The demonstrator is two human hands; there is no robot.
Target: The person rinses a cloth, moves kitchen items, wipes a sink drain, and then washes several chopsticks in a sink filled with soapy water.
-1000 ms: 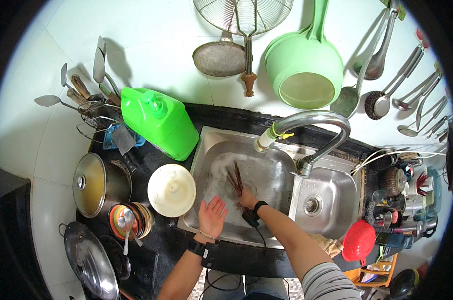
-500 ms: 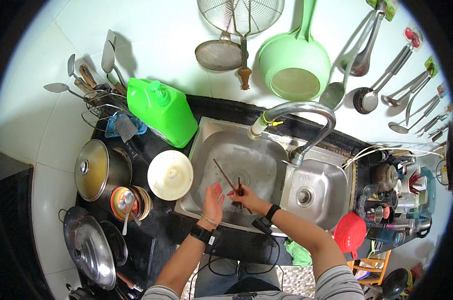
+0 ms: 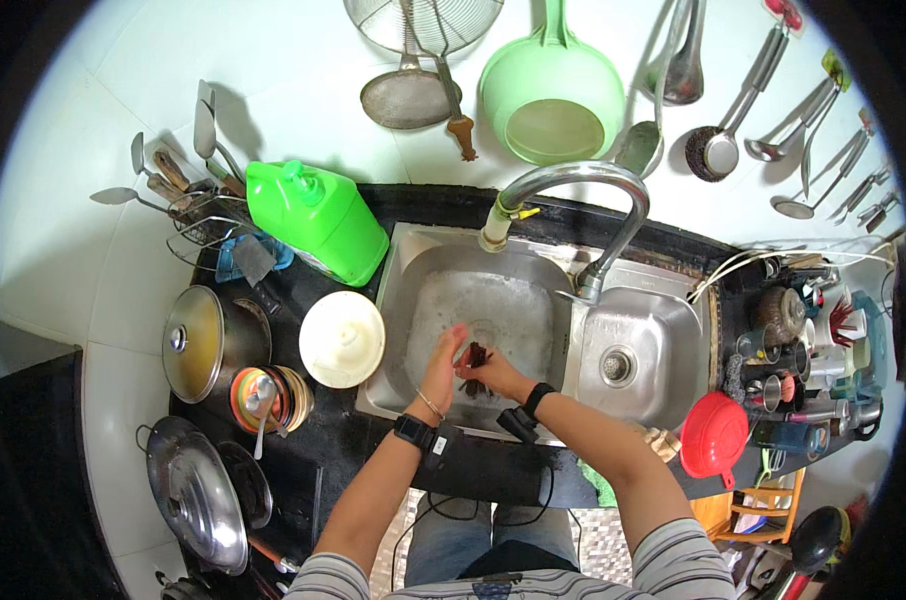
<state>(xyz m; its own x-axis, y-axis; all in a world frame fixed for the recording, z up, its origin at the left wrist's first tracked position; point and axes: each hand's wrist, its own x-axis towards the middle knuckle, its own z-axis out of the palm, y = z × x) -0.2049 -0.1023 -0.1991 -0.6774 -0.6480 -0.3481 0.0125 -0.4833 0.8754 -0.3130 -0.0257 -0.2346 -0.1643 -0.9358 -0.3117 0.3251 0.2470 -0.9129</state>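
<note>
Far left: a lidded steel pot (image 3: 195,342) stood at the left of the frame on the dark tabletop (image 3: 473,478), with stacked bowls (image 3: 271,398) just below it and a pan lid (image 3: 205,498) at the lower left.
Upper left: a green jug (image 3: 318,220) lay tilted beside the sink (image 3: 405,300).
Left of centre: a cream round lid (image 3: 342,339) sat just beside the sink's left wall.
Left hand: the left hand (image 3: 441,367) was over the left basin at the centre of the frame, fingers loosely extended and grasping nothing that showed; its fingertips met the dark sticks.
Thing: a small bundle of dark sticks (image 3: 474,360), likely chopsticks, was between the two hands, right of the left palm, its long axis running roughly up-down in the frame, a little tilted.
Right hand: the right hand (image 3: 498,376) was clenched around the lower part of the sticks and was the nearer hand, carrying them.
Above: a curved tap (image 3: 573,190) arched over the basin.
Right: a red lid (image 3: 714,436) lay at the lower right.
</note>
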